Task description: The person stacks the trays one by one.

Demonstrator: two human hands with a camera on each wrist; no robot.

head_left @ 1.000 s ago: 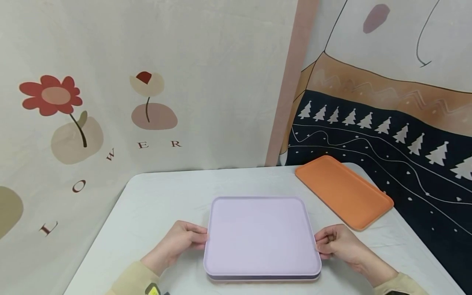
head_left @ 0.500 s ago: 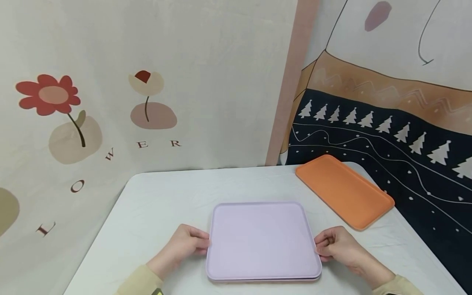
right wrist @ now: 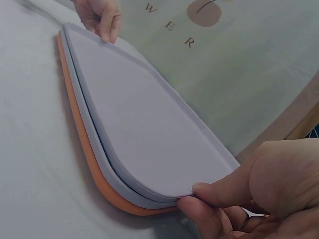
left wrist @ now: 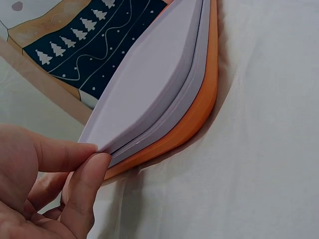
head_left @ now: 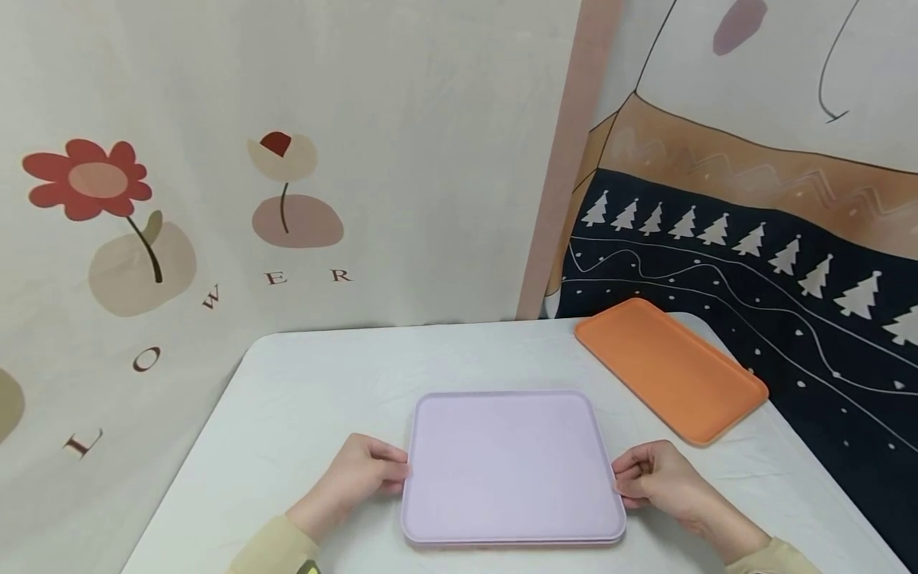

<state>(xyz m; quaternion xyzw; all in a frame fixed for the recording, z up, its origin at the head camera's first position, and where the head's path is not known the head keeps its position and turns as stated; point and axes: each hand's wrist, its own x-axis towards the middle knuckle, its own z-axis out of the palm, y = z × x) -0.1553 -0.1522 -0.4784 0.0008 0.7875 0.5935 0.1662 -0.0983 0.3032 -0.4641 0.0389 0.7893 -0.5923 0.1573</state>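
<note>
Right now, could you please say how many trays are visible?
4: the top lilac tray, the second lilac tray directly under it, the lower orange tray beneath both, and the separate orange tray toward the back right of the table. Another could be nested unseen.

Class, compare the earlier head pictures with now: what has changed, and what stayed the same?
The top lilac tray came down and slightly toward the person, narrowing the dark gap above the lower lilac tray. The left grip shifted slightly rightward with it. Nothing was newly taken or let go. The right grip hardly moved; the separate orange tray stayed put.
</note>
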